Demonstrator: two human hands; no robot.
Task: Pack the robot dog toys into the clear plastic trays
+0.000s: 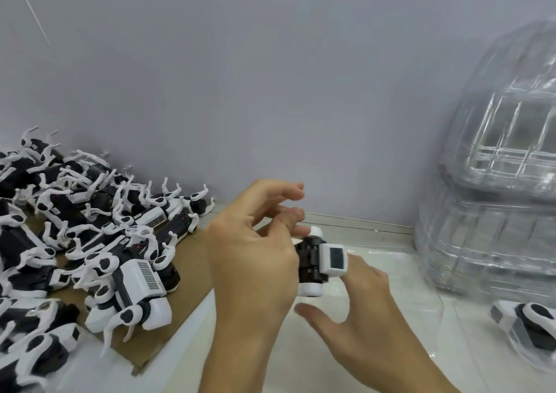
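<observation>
A black-and-white robot dog toy point(323, 260) is held up in the middle of the view, its screen face turned right. My left hand point(252, 260) grips its body from the left, with the upper fingers spread loose above it. My right hand point(361, 311) is under and to the right of the toy; its fingers reach behind the head and the thumb points left below it. A pile of several robot dog toys point(81, 230) lies on the left. At the lower right edge, a clear plastic tray point(511, 341) holds one packed toy point(532, 323).
A tall stack of clear plastic trays point(493, 182) stands at the right. The toy pile rests on a brown cardboard sheet point(180, 308) over a white table point(270, 362). A grey wall closes the back.
</observation>
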